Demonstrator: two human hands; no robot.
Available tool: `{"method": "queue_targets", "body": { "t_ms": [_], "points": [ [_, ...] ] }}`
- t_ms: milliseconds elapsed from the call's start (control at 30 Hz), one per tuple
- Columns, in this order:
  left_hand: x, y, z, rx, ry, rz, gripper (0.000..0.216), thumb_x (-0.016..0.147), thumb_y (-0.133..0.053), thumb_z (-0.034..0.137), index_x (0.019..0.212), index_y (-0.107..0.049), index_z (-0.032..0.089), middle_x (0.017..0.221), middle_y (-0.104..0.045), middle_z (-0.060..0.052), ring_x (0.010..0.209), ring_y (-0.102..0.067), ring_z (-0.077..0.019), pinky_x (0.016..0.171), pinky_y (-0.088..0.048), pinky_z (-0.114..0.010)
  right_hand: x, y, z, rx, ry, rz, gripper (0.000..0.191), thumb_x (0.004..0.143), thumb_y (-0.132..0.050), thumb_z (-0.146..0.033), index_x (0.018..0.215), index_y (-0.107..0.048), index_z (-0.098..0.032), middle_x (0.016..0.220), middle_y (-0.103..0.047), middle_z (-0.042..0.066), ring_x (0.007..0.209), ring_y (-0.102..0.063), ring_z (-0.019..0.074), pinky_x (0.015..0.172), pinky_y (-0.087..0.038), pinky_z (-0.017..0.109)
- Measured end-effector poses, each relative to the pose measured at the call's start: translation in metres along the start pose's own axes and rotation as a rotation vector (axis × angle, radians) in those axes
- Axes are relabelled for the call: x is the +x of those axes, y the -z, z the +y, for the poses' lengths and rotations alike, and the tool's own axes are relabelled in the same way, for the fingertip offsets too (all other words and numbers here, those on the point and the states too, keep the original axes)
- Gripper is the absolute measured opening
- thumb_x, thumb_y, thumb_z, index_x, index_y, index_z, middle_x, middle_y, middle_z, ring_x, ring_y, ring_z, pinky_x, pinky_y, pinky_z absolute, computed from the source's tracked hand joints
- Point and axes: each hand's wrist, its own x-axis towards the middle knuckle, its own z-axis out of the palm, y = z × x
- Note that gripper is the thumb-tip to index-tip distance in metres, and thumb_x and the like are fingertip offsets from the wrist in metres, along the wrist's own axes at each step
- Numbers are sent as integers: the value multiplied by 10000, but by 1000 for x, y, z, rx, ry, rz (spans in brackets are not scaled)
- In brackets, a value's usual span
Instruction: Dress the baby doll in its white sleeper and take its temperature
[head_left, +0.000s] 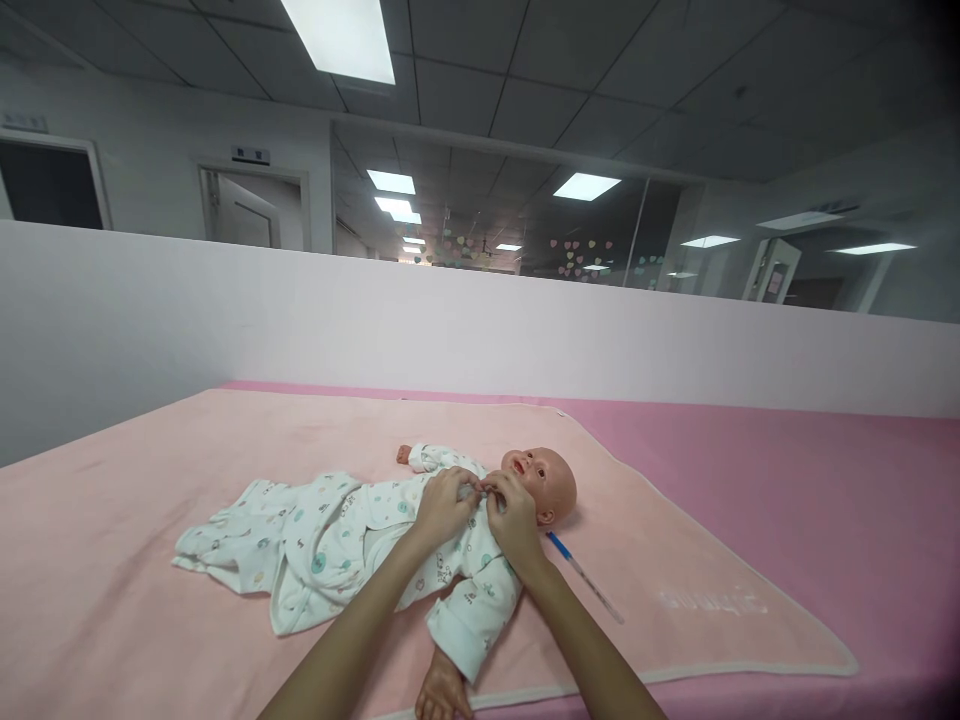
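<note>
A baby doll (555, 482) lies on its back with its head to the right, dressed in a white printed baby gown (322, 545). At the neckline, just below the doll's chin, my left hand (448, 503) pinches the gown's front edge. My right hand (511, 505) meets it there, its bent fingers also closed on the cloth at the collar. The fingertips of both hands almost touch, and they hide any fastener between them. One doll arm stretches toward me, its hand (442, 690) bare; the other points away.
Beside the doll's head lies a thin clear stick with a blue end (561, 547), like a thermometer. A peach blanket (720, 570) is spread under the doll, over a pink tabletop (840, 500). A low white partition (480, 335) runs along the back.
</note>
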Motion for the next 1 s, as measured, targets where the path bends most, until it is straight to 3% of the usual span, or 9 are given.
{"method": "queue_targets", "body": {
  "t_ms": [167,300,400,500,700,867,1000],
  "points": [
    [5,13,-7,-451,171,-73,204,709,-505,221,881,-598,164,902,-644,-49,875,-577,-148,814,-437,-273,1,3,0,-92,49,-20,237,745,-381,-80,828,-578,-181,855,-597,59,835,-542,175,761,-439,303],
    [6,35,-17,-697,345,-138,291,727,-518,272,983,-563,143,938,-651,-79,914,-591,-149,821,-445,-263,7,1,-8,-100,126,-127,229,735,-432,-103,874,-587,-198,872,-613,48,851,-541,180,792,-425,316],
    [2,52,-23,-691,377,-237,294,722,-531,300,970,-578,149,903,-657,-64,919,-592,-153,815,-443,-259,15,-8,-14,-82,168,-259,239,689,-452,-88,837,-594,-209,823,-618,25,809,-542,169,754,-422,295],
    [-2,61,-23,-676,308,-298,280,706,-562,307,938,-603,156,888,-660,-54,914,-589,-160,829,-435,-272,24,-19,-16,-99,201,-359,239,618,-422,-54,736,-572,-197,756,-603,16,751,-532,160,702,-410,270],
    [-5,58,-23,-577,140,-313,404,566,-692,239,950,-589,167,917,-612,-44,854,-552,-137,786,-437,-255,42,-24,-8,-66,146,-474,189,562,-410,-61,607,-541,-189,634,-563,-8,613,-497,130,592,-380,224],
    [-7,56,-21,-367,150,-267,348,603,-643,238,942,-580,191,746,-552,27,545,-379,-48,511,-318,-184,40,-14,-6,124,83,-517,215,581,-413,-65,659,-567,-193,705,-591,-9,693,-532,131,673,-414,232],
    [-10,54,-15,-240,135,-219,312,637,-598,233,947,-565,206,698,-531,41,539,-374,-58,511,-307,-188,35,-11,-6,172,77,-452,192,588,-456,-73,658,-579,-202,719,-607,-9,715,-553,136,680,-430,235]
  ]
}}
